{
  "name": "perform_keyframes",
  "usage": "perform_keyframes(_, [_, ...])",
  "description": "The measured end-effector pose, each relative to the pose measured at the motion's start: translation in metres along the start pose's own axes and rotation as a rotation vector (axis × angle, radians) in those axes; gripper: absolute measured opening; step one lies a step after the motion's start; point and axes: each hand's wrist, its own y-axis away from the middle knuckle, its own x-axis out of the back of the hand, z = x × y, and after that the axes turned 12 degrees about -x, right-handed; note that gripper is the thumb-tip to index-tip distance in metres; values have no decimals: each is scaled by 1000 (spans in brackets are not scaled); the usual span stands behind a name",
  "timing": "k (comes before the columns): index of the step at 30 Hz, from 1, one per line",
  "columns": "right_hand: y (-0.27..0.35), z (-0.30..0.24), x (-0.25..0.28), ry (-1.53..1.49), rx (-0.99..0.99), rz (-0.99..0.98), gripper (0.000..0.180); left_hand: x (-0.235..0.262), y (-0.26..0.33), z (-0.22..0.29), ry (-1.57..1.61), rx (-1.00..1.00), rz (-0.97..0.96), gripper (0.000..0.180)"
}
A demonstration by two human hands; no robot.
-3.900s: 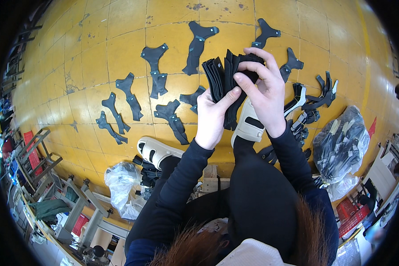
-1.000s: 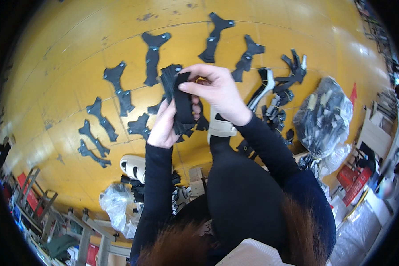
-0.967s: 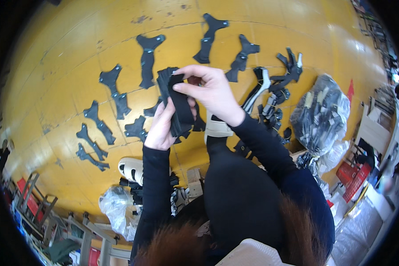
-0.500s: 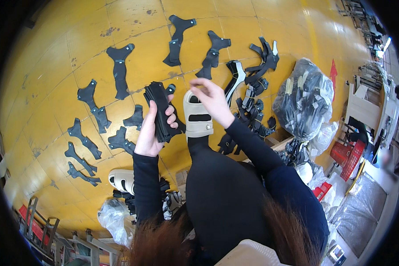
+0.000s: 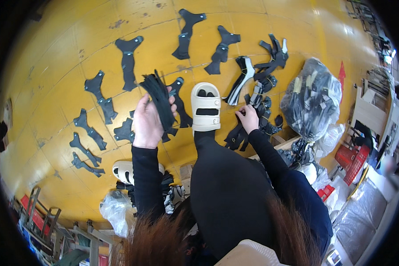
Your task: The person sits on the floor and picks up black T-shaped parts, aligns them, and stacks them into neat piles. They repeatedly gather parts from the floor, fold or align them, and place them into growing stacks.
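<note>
My left hand (image 5: 147, 124) is closed round a thick stack of narrow black fabric pieces (image 5: 158, 98), held up above the floor with its ends fanned out. To the right of my sandal, my right hand (image 5: 249, 119) has thumb and fingers pinched together. Whether something thin sits in that pinch is too small to tell. Tied bundles of black pieces (image 5: 265, 111) lie beside and below this hand. Just beyond it is a bundle of black and white strips (image 5: 242, 80). Behind the held stack, a black Y-shaped piece (image 5: 177, 95) lies partly hidden.
Small piles of Y-shaped black pieces (image 5: 127, 66) are spread over the yellow floor (image 5: 155, 44). A beige sandal (image 5: 206, 122) is on my foot. A large clear bag (image 5: 312, 97) of black pieces stands at right, near red crates (image 5: 357, 164). A whitish plastic bag (image 5: 116, 210) lies lower left.
My right hand has moved from above the sandal, near the stack, to the right by the tied bundles. The stack in my left hand has tilted and its upper ends have fanned out.
</note>
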Motion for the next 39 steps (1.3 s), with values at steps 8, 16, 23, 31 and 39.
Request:
perform_keyframes(8, [5,-42,8,-333,165,-4,10,10,4,2,-151,-100,17,38])
perform_keyframes(16, [-11,-185,36,-1403,-207,-796,11,-2,3,-7,-235,-122,35,36])
perform_keyframes(23, [-7,-264,42,-1198,-40,-1273,69,8,4,-8,-104,-122,-102,34])
perform_keyframes(31, [-32,-271,61,-891,421,-782,86,21,-10,2,-806,-193,14,45])
perform_keyframes(39, [10,-266,59,-1174,338,-1173,41,61,-34,-43,-1063,-534,432,43])
